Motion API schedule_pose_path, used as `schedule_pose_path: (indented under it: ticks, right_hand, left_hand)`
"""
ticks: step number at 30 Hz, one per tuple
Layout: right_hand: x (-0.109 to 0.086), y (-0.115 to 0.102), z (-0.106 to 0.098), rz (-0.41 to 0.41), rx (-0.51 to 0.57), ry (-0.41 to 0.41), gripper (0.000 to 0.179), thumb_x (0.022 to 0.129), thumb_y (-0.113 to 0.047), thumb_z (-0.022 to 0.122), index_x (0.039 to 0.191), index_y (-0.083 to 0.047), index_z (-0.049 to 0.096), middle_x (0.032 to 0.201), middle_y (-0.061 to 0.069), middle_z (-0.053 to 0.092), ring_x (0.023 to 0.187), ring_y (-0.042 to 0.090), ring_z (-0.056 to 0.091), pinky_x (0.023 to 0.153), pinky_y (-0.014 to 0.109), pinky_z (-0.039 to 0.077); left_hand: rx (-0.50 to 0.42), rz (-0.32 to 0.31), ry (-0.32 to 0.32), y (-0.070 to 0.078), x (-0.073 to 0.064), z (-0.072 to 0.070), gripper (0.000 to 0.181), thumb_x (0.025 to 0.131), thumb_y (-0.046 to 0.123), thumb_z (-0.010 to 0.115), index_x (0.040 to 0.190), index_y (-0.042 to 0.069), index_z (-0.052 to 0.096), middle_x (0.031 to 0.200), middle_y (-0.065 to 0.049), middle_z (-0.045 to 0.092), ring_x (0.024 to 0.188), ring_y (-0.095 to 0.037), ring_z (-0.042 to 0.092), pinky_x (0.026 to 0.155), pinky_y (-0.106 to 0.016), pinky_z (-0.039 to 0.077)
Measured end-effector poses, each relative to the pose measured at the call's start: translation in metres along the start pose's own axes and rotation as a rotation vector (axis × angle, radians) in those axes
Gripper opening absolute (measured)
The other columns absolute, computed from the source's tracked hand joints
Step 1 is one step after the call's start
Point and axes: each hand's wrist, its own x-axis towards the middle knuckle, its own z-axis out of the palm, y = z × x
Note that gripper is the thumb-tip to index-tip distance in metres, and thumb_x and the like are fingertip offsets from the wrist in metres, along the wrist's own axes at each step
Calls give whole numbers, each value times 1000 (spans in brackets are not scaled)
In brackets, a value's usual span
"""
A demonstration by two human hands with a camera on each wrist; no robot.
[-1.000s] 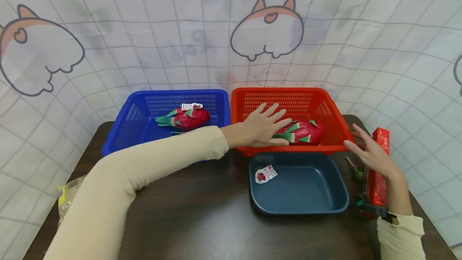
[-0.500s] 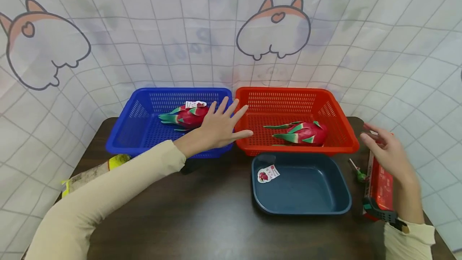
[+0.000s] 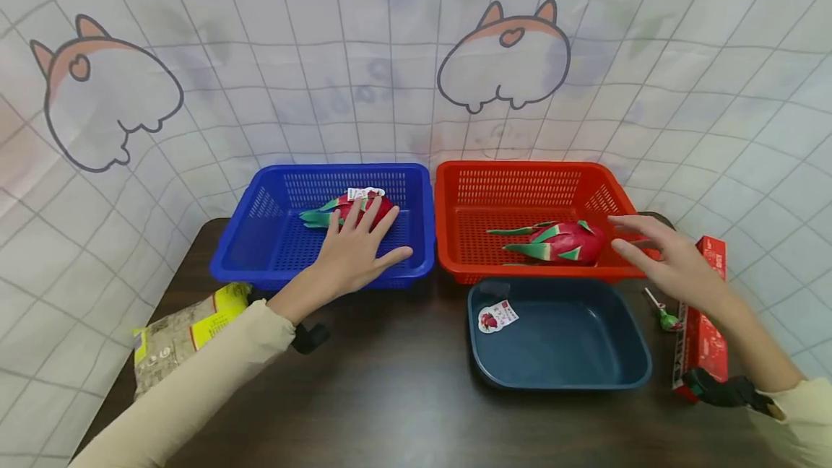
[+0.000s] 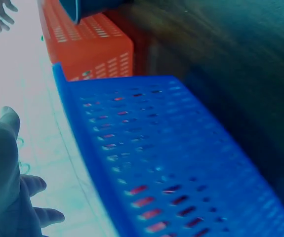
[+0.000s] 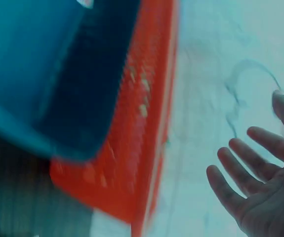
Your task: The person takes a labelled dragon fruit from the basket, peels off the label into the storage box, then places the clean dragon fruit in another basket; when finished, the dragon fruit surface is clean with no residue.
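Observation:
My left hand (image 3: 347, 255) hovers over the near side of the blue basket (image 3: 260, 258) with its fingers spread, holding nothing. In the head view its fingertips overlap a dragon fruit (image 3: 347, 209) that lies in that basket with a sticker (image 3: 365, 193) on top. My right hand (image 3: 676, 258) is at the right end of the red basket (image 3: 468, 269), fingers loosely bent and nothing in them. Inside the red basket lies a second dragon fruit (image 3: 572, 243), its green tips toward the left. Both hands show above basket rims in the wrist views.
A dark blue tray (image 3: 559, 345) stands before the red basket, with a dragon fruit sticker (image 3: 497, 316) in it. To its right are a green lollipop (image 3: 667, 319) and a long red box (image 3: 711, 338). A yellow-and-grey packet (image 3: 188, 331) lies at the left. A patterned curtain hangs behind.
My left hand has moved left from over the red basket to over the blue one. The right hand first shifted right, then came back left over the red basket's corner. The view has shifted slightly.

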Motion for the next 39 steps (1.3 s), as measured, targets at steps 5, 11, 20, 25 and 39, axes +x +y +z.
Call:
schedule_pose_path:
  ticks: [5,11,20,25,39]
  right_hand:
    - [19,-25,22,-120,-13,-139,50,93,-20,63,140,-9,49,139,16,53,107,28,60,79,24,55]
    - [35,-46,52,-232,10,-230,55,91,-20,67,140,-5,48,136,15,56,112,31,59,88,48,56]
    - [53,-79,80,-256,-85,-367,67,90,-43,64,146,-11,43,144,13,52,130,33,51,98,53,50]
    - [65,-96,86,-270,-167,-411,65,92,-45,61,147,-14,42,147,16,48,135,37,46,101,58,46]
    - [105,-130,97,-370,-274,-483,58,95,-45,56,143,-14,48,144,13,51,132,33,49,104,55,45]
  left_hand:
    - [-53,-35,4,-13,-11,10,79,92,69,37,156,26,19,164,-10,13,151,-39,8,118,-66,4]
    - [-95,-94,-15,-22,-18,15,81,91,69,38,156,25,16,164,-10,11,151,-41,6,117,-68,1]
    - [-169,-152,14,-33,-26,19,86,88,74,36,156,26,16,165,-8,9,151,-39,3,115,-69,-1]
    - [-239,-179,32,-36,-35,22,86,88,76,33,156,27,15,165,-8,11,152,-36,5,117,-67,-4]
    - [-297,-297,79,-79,-67,12,85,90,75,30,157,23,17,164,-14,11,151,-40,4,116,-67,-8]
